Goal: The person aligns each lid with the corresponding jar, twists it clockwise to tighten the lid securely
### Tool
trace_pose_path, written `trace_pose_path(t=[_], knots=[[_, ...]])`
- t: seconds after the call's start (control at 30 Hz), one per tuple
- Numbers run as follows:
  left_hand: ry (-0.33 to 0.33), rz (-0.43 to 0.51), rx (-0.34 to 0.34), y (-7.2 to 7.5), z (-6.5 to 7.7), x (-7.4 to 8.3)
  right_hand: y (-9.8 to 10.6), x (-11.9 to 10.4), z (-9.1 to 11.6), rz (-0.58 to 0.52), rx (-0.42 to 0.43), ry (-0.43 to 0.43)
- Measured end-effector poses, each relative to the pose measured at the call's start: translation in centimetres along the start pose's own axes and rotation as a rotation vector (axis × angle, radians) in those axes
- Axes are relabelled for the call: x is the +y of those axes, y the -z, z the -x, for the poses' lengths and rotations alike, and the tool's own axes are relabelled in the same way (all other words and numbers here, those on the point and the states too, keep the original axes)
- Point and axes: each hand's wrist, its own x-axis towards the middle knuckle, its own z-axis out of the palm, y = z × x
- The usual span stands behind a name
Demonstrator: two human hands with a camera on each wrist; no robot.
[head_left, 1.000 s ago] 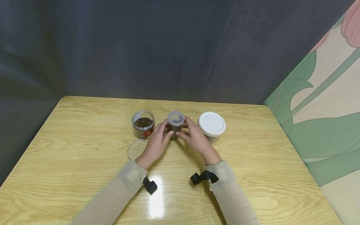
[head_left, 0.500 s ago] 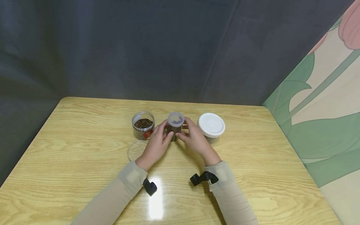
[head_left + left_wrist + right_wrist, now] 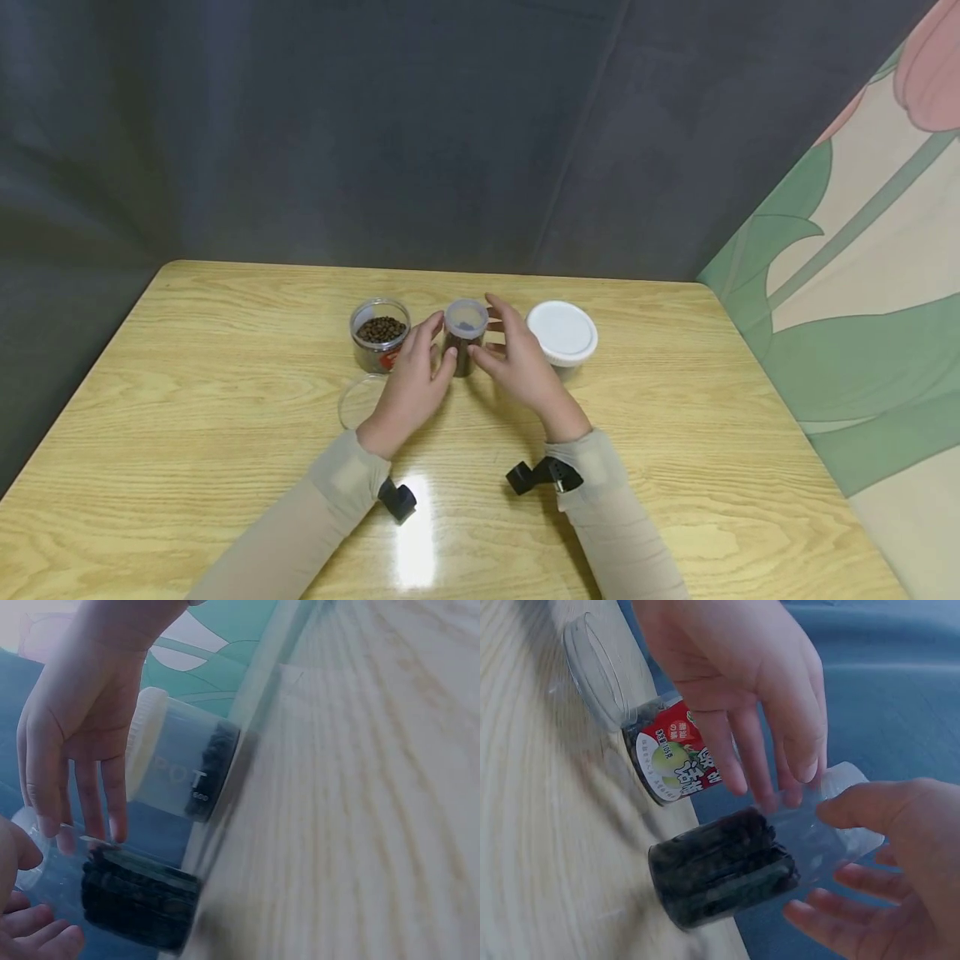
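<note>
A slim clear jar [image 3: 462, 357] with a translucent lid [image 3: 467, 319] stands upright on the table, its lower part filled with something dark. My left hand [image 3: 411, 379] is at its left side, thumb and fingers spread loosely around it. On the other side is my right hand [image 3: 523, 367], thumb by the jar's front and fingers stretched out past its right side. In the right wrist view the jar's dark contents [image 3: 727, 866] fill roughly its lower half, and the right thumb [image 3: 855, 806] overlaps its upper wall.
Left of the hands stands an uncovered round jar [image 3: 369, 357] of brown beans with a red label [image 3: 676, 742]. A clear round lid [image 3: 342, 408] lies before it, partly behind my left hand. At right is a tub with a white lid [image 3: 562, 332]. A dark curtain [image 3: 420, 142] hangs behind the table.
The fingers of both hands have loosened from around the slim jar; the right fingers have straightened and spread away from it. The jar stays in the same place on the table.
</note>
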Motion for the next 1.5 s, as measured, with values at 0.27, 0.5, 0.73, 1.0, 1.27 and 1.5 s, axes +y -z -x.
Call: trace_pose_path(t=[0.27, 0.5, 0.73, 1.0, 1.27, 1.5], knots=[[-0.097, -0.004, 0.063, 1.6, -0.2, 1.2, 0.5, -1.4, 0.4, 0.050, 0.096, 0.101], [-0.227, -0.082, 0.182, 3.5, -0.7, 2.0, 0.9, -2.0, 0.8, 0.093, 0.179, 0.213], [-0.251, -0.162, 0.258, 5.4, -1.3, 2.0, 0.9, -2.6, 1.2, 0.067, 0.248, 0.284], [-0.193, -0.137, 0.284, 8.0, -1.6, 1.6, 0.0, -3.4, 1.3, -0.118, 0.285, 0.362], [-0.128, -0.161, 0.243, 9.6, -1.1, -0.4, -1.3, -3.7, 1.4, -0.210, 0.211, 0.391], [-0.063, -0.163, 0.148, 10.2, -0.3, -1.9, -2.4, -3.3, 1.6, -0.185, 0.129, 0.355]])
